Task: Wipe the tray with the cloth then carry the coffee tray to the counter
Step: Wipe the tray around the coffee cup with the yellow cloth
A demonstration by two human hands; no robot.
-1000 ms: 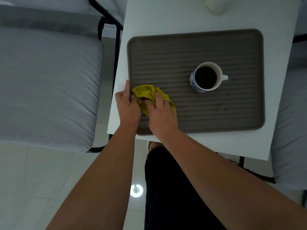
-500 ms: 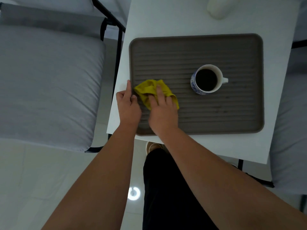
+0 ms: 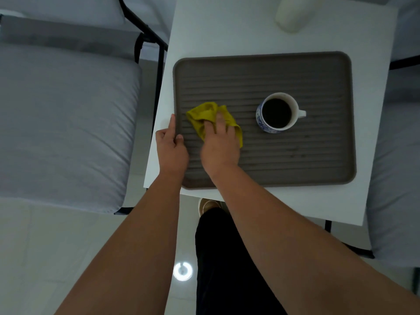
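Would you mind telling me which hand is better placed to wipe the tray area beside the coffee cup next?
Probably the right hand: it presses the yellow cloth on the tray, left of the cup. The left hand steadies the tray's left rim.

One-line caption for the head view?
Right hand wipes ribbed brown tray with yellow cloth; left hand steadies its edge beside full cup.

Dim, cool light (soft focus), wide-angle bowing at edges
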